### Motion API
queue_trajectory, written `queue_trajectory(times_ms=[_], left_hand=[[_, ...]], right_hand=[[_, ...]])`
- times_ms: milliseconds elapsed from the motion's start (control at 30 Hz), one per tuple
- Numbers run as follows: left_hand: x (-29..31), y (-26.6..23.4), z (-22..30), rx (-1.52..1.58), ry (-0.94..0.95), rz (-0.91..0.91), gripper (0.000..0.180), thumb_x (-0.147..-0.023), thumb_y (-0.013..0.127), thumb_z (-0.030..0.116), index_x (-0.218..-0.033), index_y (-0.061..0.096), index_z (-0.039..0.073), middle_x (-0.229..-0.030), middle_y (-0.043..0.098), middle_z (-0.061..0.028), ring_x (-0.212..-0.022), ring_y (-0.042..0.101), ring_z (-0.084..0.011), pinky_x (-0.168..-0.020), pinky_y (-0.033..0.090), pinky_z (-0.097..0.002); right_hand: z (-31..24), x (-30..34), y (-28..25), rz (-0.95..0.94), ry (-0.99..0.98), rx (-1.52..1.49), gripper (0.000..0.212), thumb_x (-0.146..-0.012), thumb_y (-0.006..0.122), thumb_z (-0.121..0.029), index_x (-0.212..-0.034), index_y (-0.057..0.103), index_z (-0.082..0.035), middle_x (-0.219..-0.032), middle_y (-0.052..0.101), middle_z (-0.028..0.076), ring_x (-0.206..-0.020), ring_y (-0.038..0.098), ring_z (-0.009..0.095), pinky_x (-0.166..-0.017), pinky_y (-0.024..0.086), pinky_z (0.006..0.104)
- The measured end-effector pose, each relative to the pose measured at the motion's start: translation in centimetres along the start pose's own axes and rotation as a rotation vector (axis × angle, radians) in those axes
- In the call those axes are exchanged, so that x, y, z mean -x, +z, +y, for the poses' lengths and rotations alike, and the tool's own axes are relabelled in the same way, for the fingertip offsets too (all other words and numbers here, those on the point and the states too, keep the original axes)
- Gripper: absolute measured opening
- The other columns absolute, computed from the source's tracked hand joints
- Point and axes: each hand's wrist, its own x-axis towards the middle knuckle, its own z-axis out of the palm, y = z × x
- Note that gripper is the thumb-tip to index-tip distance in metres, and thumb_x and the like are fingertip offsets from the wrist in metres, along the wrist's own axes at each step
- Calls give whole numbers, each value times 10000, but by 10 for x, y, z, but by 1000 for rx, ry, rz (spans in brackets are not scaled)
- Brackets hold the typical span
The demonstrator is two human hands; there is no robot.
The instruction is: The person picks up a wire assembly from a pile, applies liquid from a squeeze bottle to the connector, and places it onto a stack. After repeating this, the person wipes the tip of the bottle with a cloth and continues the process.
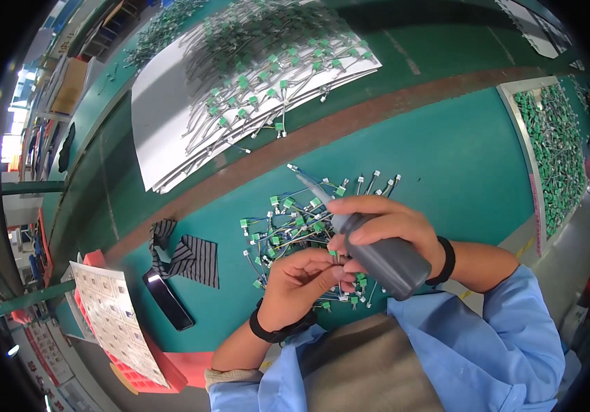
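My right hand [401, 223] is wrapped round a dark grey squeeze bottle [394, 266], tilted so that its long pale nozzle [315, 189] points up and to the left. Close below it, the fingertips of my left hand [300, 280] pinch a small green connector [335, 255] with thin wires. Fingertips of my right hand also reach close to that connector; whether they touch it I cannot tell. Around and behind both hands lies a loose pile of wired green connectors [277, 237] with white plugs, partly hidden by the hands and bottle.
Beyond a brown strip, white sheets [161, 130] bear many more wired connectors. A framed tray [539, 165] full of green connectors stands at right. To the left lie a phone [168, 299], a striped cloth [195, 259] and a red bin [171, 364] with a printed sheet [116, 316] on it.
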Motion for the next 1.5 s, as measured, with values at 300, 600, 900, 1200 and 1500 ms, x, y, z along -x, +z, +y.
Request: queue_trajectory(times_ms=[300, 600, 900, 1200, 1500], left_hand=[[-1, -13, 10, 3, -165, -79, 133, -984, 640, 53, -1032, 678, -65, -908, 728, -137, -779, 702, -189, -692, 571, -302], [-10, -23, 11, 196, -190, -184, 148, -989, 640, 71, -1038, 685, -61, -883, 727, -133, -743, 708, -189, -685, 580, -300], [-3, -18, -1, -3, 10, -139, 151, -973, 645, 20, -1093, 682, -63, -950, 725, -108, -829, 713, -162, -750, 583, -279], [-2, -23, 1, 35, 82, 5, 120, -955, 652, -13, -1069, 683, -40, -939, 726, -123, -810, 715, -168, -738, 584, -294], [-4, -17, -5, -11, 242, 312, 35, -946, 637, 3, -958, 653, -26, -846, 710, -141, -697, 698, -207, -629, 598, -337]], right_hand=[[9, 3, 0, -28, 128, -85, 450, -825, 748, 100, -1203, 581, -76, -1442, 450, 305, -1004, 714, 315, -838, 598, 395], [15, 0, 4, -117, 31, -67, 511, -811, 778, 70, -1207, 504, -103, -1445, 423, 313, -940, 717, 310, -811, 599, 390], [17, 3, 9, -77, 14, -80, 553, -805, 799, 43, -1212, 458, -110, -1452, 401, 320, -923, 719, 318, -778, 613, 388], [5, -3, 8, 122, -58, 115, 624, -796, 846, -63, -1274, 448, -113, -1460, 382, 326, -935, 708, 329, -706, 611, 373], [-5, 2, -1, 153, -510, 217, 712, -752, 906, -248, -1272, 459, -54, -1233, 612, 329, -749, 724, 266, -600, 593, 304]])
